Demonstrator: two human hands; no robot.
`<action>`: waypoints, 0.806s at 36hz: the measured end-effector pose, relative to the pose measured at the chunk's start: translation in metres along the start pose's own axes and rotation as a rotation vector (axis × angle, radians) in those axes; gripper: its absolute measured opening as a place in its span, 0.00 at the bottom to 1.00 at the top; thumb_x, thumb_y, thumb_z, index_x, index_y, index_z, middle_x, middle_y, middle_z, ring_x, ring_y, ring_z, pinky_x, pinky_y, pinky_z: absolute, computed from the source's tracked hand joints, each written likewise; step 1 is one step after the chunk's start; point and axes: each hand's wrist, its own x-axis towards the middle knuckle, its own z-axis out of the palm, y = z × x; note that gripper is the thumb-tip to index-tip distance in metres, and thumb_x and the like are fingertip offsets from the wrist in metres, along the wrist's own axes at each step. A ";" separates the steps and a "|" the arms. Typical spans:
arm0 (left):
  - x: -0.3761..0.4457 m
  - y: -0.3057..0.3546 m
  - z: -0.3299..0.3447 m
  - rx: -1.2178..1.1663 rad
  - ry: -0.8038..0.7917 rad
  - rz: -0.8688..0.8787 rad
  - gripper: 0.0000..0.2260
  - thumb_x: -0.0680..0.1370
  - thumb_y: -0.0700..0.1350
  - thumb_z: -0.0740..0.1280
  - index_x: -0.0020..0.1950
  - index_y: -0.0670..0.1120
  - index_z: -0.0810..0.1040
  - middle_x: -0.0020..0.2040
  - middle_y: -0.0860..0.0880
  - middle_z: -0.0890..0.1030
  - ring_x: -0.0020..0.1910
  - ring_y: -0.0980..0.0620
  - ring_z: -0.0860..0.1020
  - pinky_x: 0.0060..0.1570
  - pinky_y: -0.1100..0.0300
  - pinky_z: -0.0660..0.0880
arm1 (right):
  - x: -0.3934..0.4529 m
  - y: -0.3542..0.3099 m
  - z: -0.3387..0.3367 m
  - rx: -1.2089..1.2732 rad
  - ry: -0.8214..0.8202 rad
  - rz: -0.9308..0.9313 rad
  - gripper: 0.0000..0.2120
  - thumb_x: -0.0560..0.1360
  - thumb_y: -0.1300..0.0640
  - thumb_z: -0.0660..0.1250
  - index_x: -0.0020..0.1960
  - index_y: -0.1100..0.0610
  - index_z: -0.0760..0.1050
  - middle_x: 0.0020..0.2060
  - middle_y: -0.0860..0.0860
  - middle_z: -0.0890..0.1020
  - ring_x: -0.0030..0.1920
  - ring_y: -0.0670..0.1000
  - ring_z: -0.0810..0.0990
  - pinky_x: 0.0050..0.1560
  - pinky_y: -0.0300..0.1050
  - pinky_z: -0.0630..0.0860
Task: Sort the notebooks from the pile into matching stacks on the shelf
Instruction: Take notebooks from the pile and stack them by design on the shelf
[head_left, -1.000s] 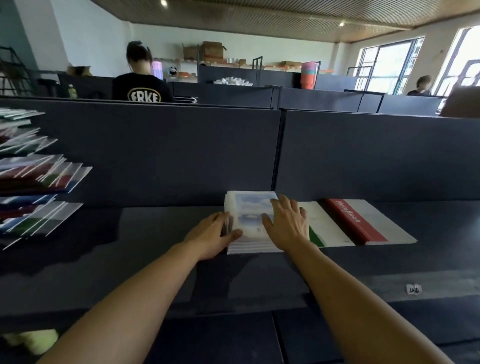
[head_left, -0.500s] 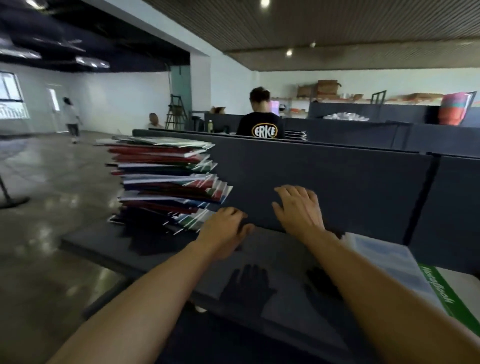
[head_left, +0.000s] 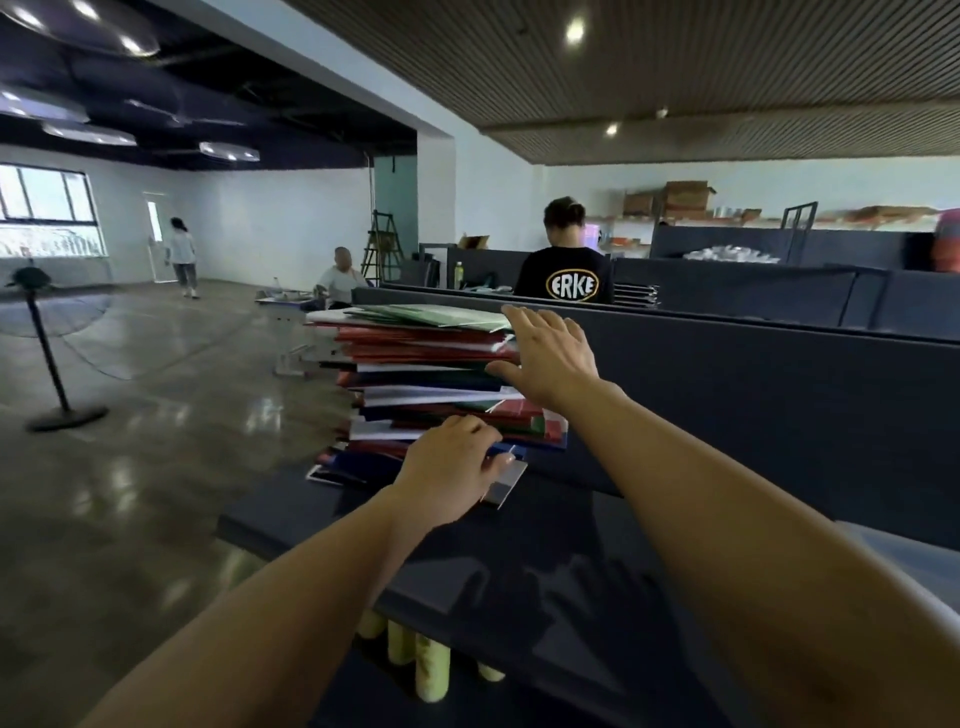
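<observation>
The right hand (head_left: 551, 357) is spread flat beside the top of the notebook pile (head_left: 426, 384); below it, the left hand (head_left: 451, 470) with curled fingers touches the pile's lower notebooks

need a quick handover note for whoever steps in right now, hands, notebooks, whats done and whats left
Left hand: fingers curled at the low edge of the pile of notebooks; whether it grips one cannot be told.
Right hand: open, fingers spread, beside the pile's upper right edge.
The pile is tall and mixed, red, green, blue and white, at the left end of the dark shelf.
Done: a pale stack shows on the shelf at far right.
Left: most of the pile still needs sorting.
</observation>
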 end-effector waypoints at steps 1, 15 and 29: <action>0.001 -0.003 0.000 0.003 -0.008 0.010 0.19 0.82 0.56 0.57 0.68 0.49 0.72 0.65 0.53 0.73 0.65 0.53 0.69 0.59 0.58 0.69 | 0.006 -0.001 0.003 0.010 -0.019 0.013 0.36 0.77 0.41 0.62 0.78 0.53 0.51 0.75 0.51 0.60 0.75 0.55 0.56 0.74 0.54 0.53; 0.020 -0.021 -0.002 -0.025 0.034 0.034 0.18 0.82 0.55 0.55 0.67 0.48 0.72 0.63 0.52 0.73 0.63 0.53 0.69 0.56 0.57 0.72 | 0.062 -0.002 0.023 0.081 -0.173 0.019 0.38 0.75 0.36 0.60 0.78 0.51 0.50 0.74 0.53 0.62 0.74 0.55 0.59 0.72 0.57 0.56; 0.021 -0.018 0.003 -0.022 0.109 0.020 0.16 0.82 0.54 0.55 0.63 0.49 0.74 0.58 0.54 0.75 0.57 0.53 0.72 0.48 0.59 0.72 | 0.060 -0.005 0.011 -0.013 -0.007 -0.128 0.16 0.82 0.51 0.56 0.69 0.46 0.70 0.59 0.53 0.73 0.61 0.55 0.70 0.55 0.49 0.68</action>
